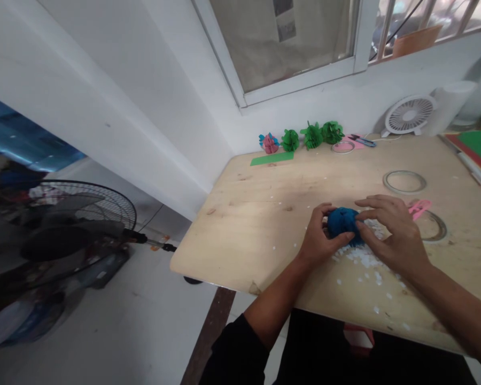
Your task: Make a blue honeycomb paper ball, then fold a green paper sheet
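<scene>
A dark blue paper ball (342, 222) rests on the light wooden table (264, 214), held between both hands. My left hand (318, 238) grips its left side with curled fingers. My right hand (393, 232) pinches its right side with fingertips pressed on the paper. Several small white paper scraps (364, 256) lie under and around the ball.
Three green paper balls (311, 136), a pink and blue one (269, 143) and a green strip (271, 158) sit by the back wall. Tape rings (404, 182), a pink clip (419, 207), scissors (363, 141) and a small white fan (408, 115) lie right. A floor fan (76, 224) stands left.
</scene>
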`<state>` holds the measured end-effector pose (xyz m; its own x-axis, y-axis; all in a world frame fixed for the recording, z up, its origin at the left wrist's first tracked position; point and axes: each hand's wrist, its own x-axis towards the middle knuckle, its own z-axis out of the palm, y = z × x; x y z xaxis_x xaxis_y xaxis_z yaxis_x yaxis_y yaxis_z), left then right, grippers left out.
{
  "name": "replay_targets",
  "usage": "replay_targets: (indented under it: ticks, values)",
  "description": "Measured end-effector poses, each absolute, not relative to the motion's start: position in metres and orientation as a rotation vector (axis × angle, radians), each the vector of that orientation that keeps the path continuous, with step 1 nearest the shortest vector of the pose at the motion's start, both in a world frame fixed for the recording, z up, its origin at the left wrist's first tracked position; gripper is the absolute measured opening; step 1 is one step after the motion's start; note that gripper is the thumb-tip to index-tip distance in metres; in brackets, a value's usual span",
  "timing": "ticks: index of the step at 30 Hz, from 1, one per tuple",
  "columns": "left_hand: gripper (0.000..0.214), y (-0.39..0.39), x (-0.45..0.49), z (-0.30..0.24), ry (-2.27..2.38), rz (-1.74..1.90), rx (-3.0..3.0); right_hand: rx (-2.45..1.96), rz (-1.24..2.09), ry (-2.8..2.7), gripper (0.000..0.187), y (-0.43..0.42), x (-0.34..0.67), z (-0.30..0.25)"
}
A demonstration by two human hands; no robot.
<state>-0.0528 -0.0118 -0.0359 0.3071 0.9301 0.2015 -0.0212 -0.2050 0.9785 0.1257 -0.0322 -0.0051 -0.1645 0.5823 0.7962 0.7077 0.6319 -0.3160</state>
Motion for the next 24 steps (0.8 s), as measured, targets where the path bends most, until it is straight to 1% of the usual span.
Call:
replay_targets:
  ticks: [7,11,13,18,24]
  values:
    - [0.073,-0.0119,-0.0514,-0.0394,0.851,1.072,1.442,-1.026,-0.205,-1.856,0.005,-0.0327,0.1249,-0.0043]
    - [0.089,-0.0109,-0.0530,-0.0414,0.841,1.041,1.465,-1.035,-0.234,-1.856,0.006,-0.0318,0.1254,-0.0050]
    - [0.093,-0.0099,-0.0543,-0.0413,0.843,1.011,1.522,-1.038,-0.240,-1.854,0.006,-0.0313,0.1258,-0.0053]
    - [0.088,-0.0075,-0.0562,-0.0418,0.852,0.959,1.630,-1.020,-0.234,-1.851,0.007,-0.0316,0.1258,-0.0045]
    - [0.081,-0.0089,-0.0544,-0.0434,0.892,1.016,1.641,-1.009,-0.217,-1.898,0.008,-0.0329,0.1245,-0.0050]
